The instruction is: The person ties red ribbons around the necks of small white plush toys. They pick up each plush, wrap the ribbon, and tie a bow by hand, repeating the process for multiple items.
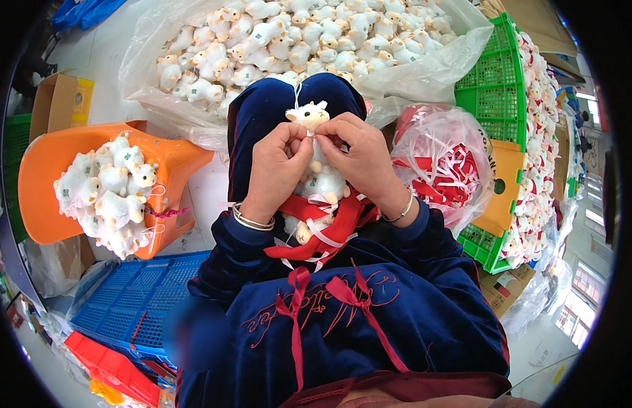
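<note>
A small white plush goat (309, 117) with tan horns lies on my lap, its head away from me and a white loop on top. At its neck my left hand (281, 163) pinches one end of a thin white ribbon (311, 135). From the other side my right hand (360, 155) is closed in a pinch on the ribbon too; its fingertips almost meet the left ones. Nearer my belly lie more white plush toys (323, 183), partly covered by red cloth pieces (343, 223) with white ribbons. My fingers hide most of the ribbon and the goat's chest.
Beyond my knees a big clear plastic bag (143, 81) holds a heap of white plush toys. An orange chair (41, 183) at left carries more. To my right are a plastic bag of red pieces (452, 177) and a green crate (489, 88). A blue crate (119, 302) stands lower left.
</note>
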Motion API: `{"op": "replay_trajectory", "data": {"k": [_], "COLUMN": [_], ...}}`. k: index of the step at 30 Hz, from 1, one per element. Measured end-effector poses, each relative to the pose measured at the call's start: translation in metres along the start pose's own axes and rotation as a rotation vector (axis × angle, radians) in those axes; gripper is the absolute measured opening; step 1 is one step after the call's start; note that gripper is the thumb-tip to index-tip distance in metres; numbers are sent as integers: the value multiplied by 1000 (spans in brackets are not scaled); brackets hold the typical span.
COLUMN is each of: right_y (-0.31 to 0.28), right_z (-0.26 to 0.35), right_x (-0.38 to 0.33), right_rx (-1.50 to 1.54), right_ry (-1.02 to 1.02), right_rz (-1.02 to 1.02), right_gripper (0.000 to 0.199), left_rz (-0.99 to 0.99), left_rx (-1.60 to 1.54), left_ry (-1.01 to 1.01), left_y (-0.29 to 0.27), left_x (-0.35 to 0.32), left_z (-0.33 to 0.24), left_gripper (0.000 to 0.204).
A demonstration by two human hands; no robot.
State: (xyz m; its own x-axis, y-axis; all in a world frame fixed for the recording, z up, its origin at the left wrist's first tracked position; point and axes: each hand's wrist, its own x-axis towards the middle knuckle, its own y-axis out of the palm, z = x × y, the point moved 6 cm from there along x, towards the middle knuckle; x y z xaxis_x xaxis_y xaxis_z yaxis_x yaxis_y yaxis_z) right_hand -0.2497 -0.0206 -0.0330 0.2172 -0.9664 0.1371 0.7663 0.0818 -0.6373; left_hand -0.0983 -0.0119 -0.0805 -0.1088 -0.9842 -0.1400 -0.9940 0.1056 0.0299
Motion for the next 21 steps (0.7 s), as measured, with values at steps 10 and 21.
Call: {"op": "replay_trajectory", "data": {"k": [10,21], "right_y": [0,5], "right_z": [1,-20], "right_x": [6,3], "right_rx": [9,304], "right_ry": [53,241], "right_rz": [35,123], "right_gripper": [8,9], "left_rz": [19,-62], "left_rx": [-5,-32], "left_ry": [19,-32], "left_y": [1,-1], "left_x": [0,1], "left_z": [0,9], "left_gripper": [8,10]}}
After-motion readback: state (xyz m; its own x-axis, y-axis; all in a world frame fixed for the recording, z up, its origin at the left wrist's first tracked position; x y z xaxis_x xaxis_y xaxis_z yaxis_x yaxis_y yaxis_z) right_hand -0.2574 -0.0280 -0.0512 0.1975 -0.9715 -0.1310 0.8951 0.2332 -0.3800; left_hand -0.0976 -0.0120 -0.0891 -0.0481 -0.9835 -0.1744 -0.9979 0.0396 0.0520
